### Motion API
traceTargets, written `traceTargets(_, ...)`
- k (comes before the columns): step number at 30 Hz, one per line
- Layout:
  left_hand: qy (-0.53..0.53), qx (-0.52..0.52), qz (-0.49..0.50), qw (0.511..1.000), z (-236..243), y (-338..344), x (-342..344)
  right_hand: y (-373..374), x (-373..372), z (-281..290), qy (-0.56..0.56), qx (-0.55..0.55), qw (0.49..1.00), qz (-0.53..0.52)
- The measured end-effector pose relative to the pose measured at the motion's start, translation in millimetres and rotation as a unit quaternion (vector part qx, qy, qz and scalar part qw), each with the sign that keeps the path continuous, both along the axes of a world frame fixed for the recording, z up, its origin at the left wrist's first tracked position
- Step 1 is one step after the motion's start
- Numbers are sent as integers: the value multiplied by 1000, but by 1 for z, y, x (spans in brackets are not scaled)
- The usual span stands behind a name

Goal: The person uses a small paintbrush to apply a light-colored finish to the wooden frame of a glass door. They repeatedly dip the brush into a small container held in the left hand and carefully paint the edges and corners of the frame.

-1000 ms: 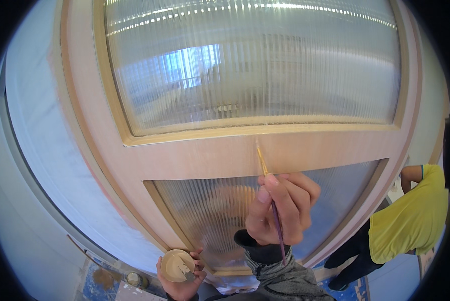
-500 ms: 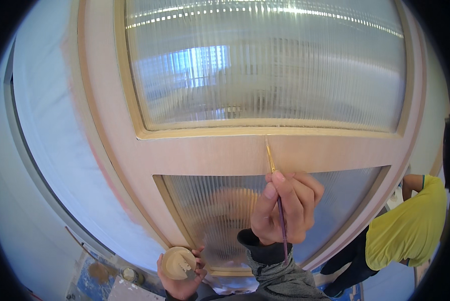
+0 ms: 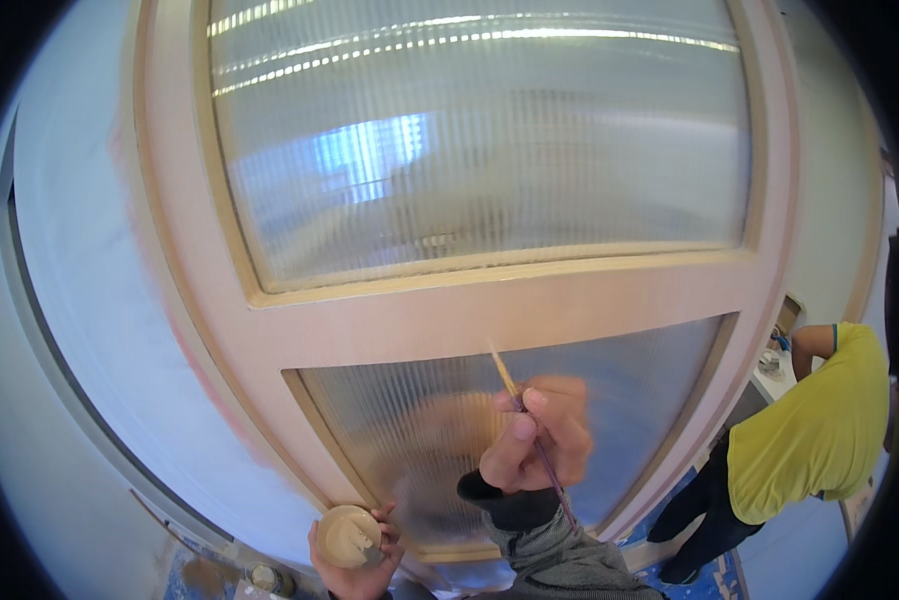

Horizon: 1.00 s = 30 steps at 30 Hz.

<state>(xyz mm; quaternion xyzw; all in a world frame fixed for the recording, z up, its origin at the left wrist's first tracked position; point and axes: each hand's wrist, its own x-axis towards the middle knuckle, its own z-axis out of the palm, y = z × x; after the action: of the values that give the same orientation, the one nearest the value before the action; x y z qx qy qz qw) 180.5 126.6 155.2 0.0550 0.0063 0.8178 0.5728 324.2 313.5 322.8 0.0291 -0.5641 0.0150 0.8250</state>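
In my right hand [image 3: 539, 435] is a thin paintbrush [image 3: 506, 375] with a purple handle, pinched between thumb and fingers. Its tip points up at the lower part of the pale pinkish crossbar [image 3: 389, 330] between two ribbed glass panes; I cannot tell whether it touches. My left hand [image 3: 359, 570] holds a small round cup [image 3: 347, 535] low down, near the door's lower left. Beige paint coats the cup's inside. Above the crossbar is the upper pane [image 3: 489, 170], edged by a yellowish wooden bead [image 3: 469, 278]; the lower pane [image 3: 399, 430] lies behind my right hand.
A person in a yellow shirt [image 3: 809, 430] stands at the right, by a light surface with small items. A white wall strip [image 3: 79, 280] runs along the left. On the floor at lower left are blue sheeting and a small jar [image 3: 266, 577].
My right hand and the brush have moved down and left, away from the upper pane's bead. The view has shifted slightly. My left hand still holds the cup.
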Motion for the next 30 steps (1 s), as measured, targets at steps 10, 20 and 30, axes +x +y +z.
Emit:
traceTargets(10,89,-77,54,992,1,-1,-1,7,16,-13,0,14,999,-33)
traceTargets(20,42,-76,28,996,-1,-5,-4,5,6,27,4,8,1000,-22)
traceTargets(30,-22,20,-80,996,5,-5,-11,3,3,23,23,-31,998,-41)
